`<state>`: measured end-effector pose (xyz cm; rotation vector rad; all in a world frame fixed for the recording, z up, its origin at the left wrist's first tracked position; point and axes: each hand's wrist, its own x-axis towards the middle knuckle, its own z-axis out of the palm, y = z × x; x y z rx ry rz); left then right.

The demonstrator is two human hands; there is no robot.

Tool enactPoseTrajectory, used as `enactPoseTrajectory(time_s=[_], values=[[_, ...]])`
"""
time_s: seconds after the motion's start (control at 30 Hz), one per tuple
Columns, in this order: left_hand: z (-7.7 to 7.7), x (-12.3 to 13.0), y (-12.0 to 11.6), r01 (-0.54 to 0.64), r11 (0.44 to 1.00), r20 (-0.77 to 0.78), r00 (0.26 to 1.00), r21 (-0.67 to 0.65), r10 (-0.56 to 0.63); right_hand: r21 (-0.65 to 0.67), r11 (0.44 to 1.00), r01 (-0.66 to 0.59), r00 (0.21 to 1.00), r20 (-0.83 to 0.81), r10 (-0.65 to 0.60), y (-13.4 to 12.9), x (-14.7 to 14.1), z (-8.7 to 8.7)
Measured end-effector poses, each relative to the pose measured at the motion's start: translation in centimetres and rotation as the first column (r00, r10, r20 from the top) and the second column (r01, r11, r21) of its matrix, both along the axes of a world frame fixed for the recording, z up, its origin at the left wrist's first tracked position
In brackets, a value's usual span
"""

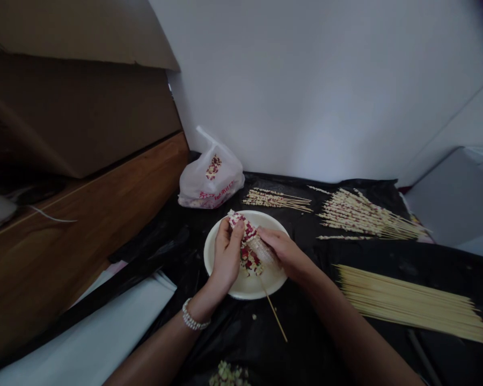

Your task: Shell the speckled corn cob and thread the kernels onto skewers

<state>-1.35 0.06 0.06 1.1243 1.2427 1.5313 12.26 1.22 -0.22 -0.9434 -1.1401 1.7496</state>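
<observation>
My left hand is wrapped round a red-and-white corn cob, its thumb on the kernels. From the other side my right hand grips the lower part of the same cob, where the surface looks bare of kernels. Both hands are above a white bowl with loose red and cream kernels in it. A thin wooden skewer leans out over the bowl's near rim.
A white plastic bag stands behind the bowl. Threaded skewers and a larger pile lie right of it. Plain sticks lie at right on black plastic. Cardboard boxes stand at left.
</observation>
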Motion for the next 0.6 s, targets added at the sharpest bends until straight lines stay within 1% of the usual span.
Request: enactPoseTrajectory(time_s=[0.4, 0.5, 0.6], values=[[-0.14, -0.14, 0.14, -0.026, 1.000, -0.037, 0.999, -0.005, 0.025, 0.078, 0.996, -0.050, 0.998, 0.047, 0.047, -0.34, 0.22, 0.31], [-0.03, 0.01, 0.02, -0.005, 1.000, -0.021, 1.000, -0.006, 0.005, 0.110, 0.993, -0.034, 0.995, 0.096, 0.024, -0.31, 0.10, 0.37], [0.11, 0.20, -0.12, 0.018, 1.000, -0.012, 1.000, 0.009, -0.018, 0.168, 0.986, 0.006, 0.988, 0.154, -0.032, -0.12, 0.00, 0.32]])
